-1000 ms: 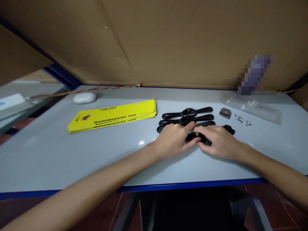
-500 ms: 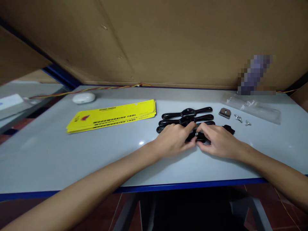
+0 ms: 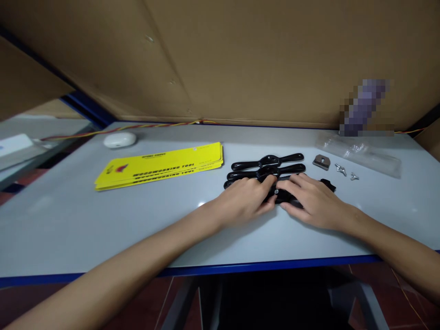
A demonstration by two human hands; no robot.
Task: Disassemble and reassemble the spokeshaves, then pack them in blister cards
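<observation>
My left hand [image 3: 245, 197] is closed on the middle of a black spokeshave [image 3: 283, 196] low over the table. My right hand [image 3: 314, 199] pinches the same spokeshave from the other side, its fingers curled over the body. A small silver screw [image 3: 276, 191] shows between the fingertips. Most of this tool's handles are hidden under my hands. Behind it lie more black spokeshaves, a far one [image 3: 270, 160] and a nearer one [image 3: 266, 171]; another is partly covered by my fingers. A dark piece [image 3: 328, 184] sticks out beyond my right hand.
Brown metal blades [image 3: 321, 162] and silver wing screws [image 3: 340, 169] lie to the right, before a clear plastic bag [image 3: 364, 156]. Yellow printed cards [image 3: 161, 166] are stacked at left. A white case [image 3: 119, 140] sits behind them. Cardboard [image 3: 240, 59] walls the back.
My right fingertips have shifted slightly left over the spokeshave, and the screw sits a little further left. Both hands stay on the tool; the other things have not moved.
</observation>
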